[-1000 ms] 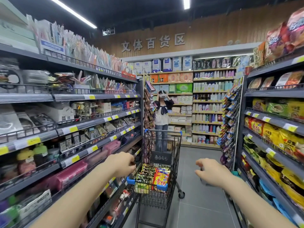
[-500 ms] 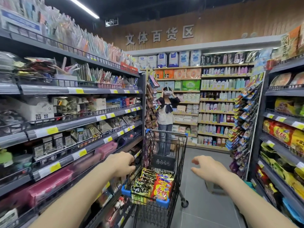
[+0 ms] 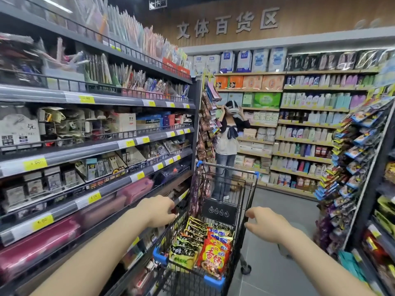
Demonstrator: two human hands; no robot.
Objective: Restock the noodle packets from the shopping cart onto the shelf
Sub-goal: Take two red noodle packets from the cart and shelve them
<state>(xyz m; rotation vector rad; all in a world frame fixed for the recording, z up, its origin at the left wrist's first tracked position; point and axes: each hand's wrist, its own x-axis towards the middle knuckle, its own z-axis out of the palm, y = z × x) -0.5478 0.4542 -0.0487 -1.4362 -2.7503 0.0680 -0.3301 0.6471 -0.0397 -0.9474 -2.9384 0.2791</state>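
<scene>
Hovering over shopping cart (image 3: pixel 224 189) | left hand (image 3: pixel 159 211) curled, grip unclear | right hand (image 3: pixel 264 225) loosely spread, empty | noodle packets (image 3: pixel 205 244) between them, none shelved yet.

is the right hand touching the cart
Apart. The head view shows the right hand hovering beside the shopping cart, with floor visible between its loosely curled fingers and the cart's right rim.

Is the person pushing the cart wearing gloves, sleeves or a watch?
No. Both forearms are bare as far as the picture shows, with no sleeve in view. The left hand and right hand show no gloves, rings, watch or bands.
</scene>
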